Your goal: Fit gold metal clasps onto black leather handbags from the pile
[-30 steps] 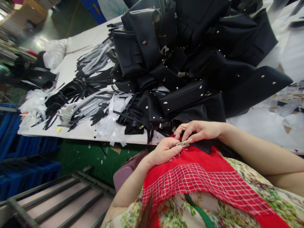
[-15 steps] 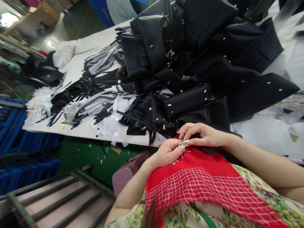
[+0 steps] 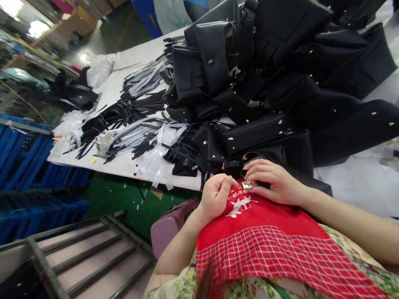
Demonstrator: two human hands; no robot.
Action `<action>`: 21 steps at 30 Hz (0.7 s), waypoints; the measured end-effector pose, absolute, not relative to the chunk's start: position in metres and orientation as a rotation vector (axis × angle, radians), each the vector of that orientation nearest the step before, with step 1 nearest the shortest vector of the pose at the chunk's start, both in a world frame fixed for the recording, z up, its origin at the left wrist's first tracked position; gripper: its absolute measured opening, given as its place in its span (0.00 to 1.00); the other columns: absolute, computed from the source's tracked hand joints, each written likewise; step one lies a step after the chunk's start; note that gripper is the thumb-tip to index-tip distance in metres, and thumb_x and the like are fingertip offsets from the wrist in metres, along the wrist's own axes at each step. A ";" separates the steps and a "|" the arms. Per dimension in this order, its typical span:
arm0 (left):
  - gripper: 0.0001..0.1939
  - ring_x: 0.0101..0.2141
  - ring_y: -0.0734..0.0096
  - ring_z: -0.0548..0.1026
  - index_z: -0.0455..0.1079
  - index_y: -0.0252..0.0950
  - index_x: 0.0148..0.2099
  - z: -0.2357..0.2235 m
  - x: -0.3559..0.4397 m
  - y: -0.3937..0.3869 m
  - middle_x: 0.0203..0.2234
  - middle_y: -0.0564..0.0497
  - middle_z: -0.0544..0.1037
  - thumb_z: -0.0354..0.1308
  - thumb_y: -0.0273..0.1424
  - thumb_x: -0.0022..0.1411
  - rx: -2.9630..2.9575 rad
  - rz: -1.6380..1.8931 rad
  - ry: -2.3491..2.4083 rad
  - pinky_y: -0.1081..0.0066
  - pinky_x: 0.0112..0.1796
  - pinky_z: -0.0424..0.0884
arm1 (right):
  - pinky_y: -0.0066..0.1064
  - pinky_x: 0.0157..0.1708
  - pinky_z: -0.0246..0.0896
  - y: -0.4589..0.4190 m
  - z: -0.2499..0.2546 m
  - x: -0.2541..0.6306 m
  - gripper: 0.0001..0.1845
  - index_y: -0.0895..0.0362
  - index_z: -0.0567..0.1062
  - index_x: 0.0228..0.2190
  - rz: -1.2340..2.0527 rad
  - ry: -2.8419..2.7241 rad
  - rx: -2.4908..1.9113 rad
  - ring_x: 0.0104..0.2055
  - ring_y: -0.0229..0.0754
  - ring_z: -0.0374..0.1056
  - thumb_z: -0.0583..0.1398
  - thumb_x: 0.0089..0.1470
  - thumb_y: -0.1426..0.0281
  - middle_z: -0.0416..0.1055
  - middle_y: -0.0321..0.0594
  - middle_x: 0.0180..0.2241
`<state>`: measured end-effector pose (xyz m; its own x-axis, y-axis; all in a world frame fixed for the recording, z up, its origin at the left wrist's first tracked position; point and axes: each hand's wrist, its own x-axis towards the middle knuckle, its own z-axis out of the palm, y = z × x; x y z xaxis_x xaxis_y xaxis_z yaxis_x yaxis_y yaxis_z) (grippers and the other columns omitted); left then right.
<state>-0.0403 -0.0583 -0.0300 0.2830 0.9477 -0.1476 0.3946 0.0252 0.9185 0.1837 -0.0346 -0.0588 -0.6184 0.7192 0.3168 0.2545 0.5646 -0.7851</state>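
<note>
In my right hand [image 3: 276,180] is a small shiny metal buckle [image 3: 248,184], rectangular and gold-silver, pinched at its right end between thumb and fingers. It is held in front of the red apron [image 3: 258,211]. My left hand [image 3: 216,195] is just left of the buckle and apart from it. Its fingers are curled in and the thumb presses against them; whatever may be inside is hidden. Behind my right hand lies an open black bag [image 3: 264,154] at the table's near edge.
Black bags with metal studs [image 3: 280,45] are heaped across the table [image 3: 124,166]. Bundles of black straps [image 3: 121,112] and white wrapping [image 3: 162,145] lie to the left. A mauve chair [image 3: 168,228] and a metal-barred rack [image 3: 93,257] stand below; blue crates [image 3: 25,162] are at far left.
My left hand has come off the buckle and drawn back left, its fingers curling in. The buckle stays in my right hand, turned with its flat face showing. The view has shifted slightly.
</note>
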 end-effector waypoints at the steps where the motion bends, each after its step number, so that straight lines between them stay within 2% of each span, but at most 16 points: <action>1: 0.18 0.29 0.72 0.72 0.73 0.35 0.31 -0.029 -0.042 -0.059 0.26 0.50 0.75 0.49 0.38 0.68 1.576 0.693 1.308 0.71 0.35 0.66 | 0.42 0.52 0.63 -0.034 -0.058 0.183 0.04 0.54 0.76 0.35 0.933 -2.175 -0.788 0.49 0.46 0.68 0.62 0.56 0.69 0.76 0.40 0.36; 7: 0.13 0.31 0.70 0.73 0.73 0.35 0.33 -0.024 -0.043 -0.062 0.28 0.49 0.77 0.52 0.35 0.67 1.629 0.683 1.369 0.70 0.35 0.68 | 0.45 0.57 0.57 -0.033 -0.060 0.180 0.04 0.53 0.77 0.33 0.837 -2.253 -0.821 0.48 0.45 0.69 0.63 0.56 0.67 0.77 0.37 0.35; 13: 0.14 0.29 0.71 0.73 0.72 0.35 0.31 -0.022 -0.039 -0.062 0.27 0.50 0.77 0.51 0.34 0.66 1.651 0.614 1.357 0.70 0.34 0.67 | 0.45 0.56 0.59 -0.034 -0.067 0.179 0.08 0.53 0.79 0.38 0.711 -2.237 -0.835 0.44 0.43 0.69 0.63 0.55 0.67 0.76 0.39 0.36; 16: 0.14 0.28 0.71 0.72 0.71 0.35 0.29 -0.023 -0.037 -0.062 0.26 0.50 0.76 0.52 0.35 0.66 1.659 0.554 1.379 0.71 0.32 0.66 | 0.47 0.56 0.59 -0.033 -0.068 0.178 0.10 0.52 0.79 0.40 0.693 -2.235 -0.833 0.41 0.43 0.69 0.63 0.55 0.67 0.76 0.38 0.33; 21: 0.14 0.22 0.75 0.67 0.71 0.35 0.28 -0.029 -0.034 -0.063 0.21 0.52 0.74 0.59 0.40 0.60 1.604 0.483 1.464 0.73 0.26 0.62 | 0.49 0.56 0.58 -0.034 -0.068 0.176 0.11 0.52 0.80 0.40 0.664 -2.242 -0.870 0.41 0.44 0.68 0.63 0.54 0.67 0.76 0.39 0.33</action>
<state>-0.0343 -0.0626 -0.0291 0.2277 0.9355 -0.2703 0.5908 0.0880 0.8020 0.1759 -0.0340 -0.0682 -0.5790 0.7239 0.3750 0.4032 0.6540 -0.6401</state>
